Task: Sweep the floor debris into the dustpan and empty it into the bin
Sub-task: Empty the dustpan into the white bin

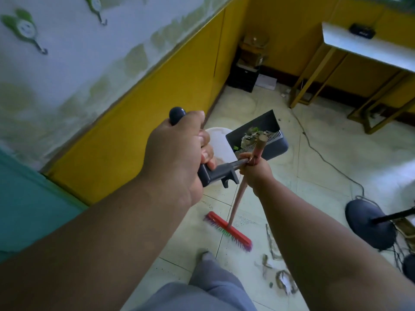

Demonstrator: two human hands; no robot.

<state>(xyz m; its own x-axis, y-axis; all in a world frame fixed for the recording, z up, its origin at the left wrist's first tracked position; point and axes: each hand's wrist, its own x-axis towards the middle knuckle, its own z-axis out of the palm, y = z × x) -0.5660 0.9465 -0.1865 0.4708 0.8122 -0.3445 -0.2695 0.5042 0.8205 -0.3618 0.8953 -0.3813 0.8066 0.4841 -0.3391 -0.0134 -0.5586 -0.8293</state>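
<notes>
Left hand [177, 151] grips top of dustpan handle [221, 170], near wall [67, 81] at left. Right hand [254, 168] just right of it, gripping broom stick [238, 198] and dustpan handle together. Dustpan [260, 135] raised beyond both hands, debris [252, 134] in it, bin [219, 142] below and left of it, by wall. Broom head [228, 231] on floor [314, 158] below hands, in front of person's foot [206, 258]. Loose scraps [280, 274] on floor right of broom head. Fan base [369, 223] far right. Table [368, 48] in far right corner.
</notes>
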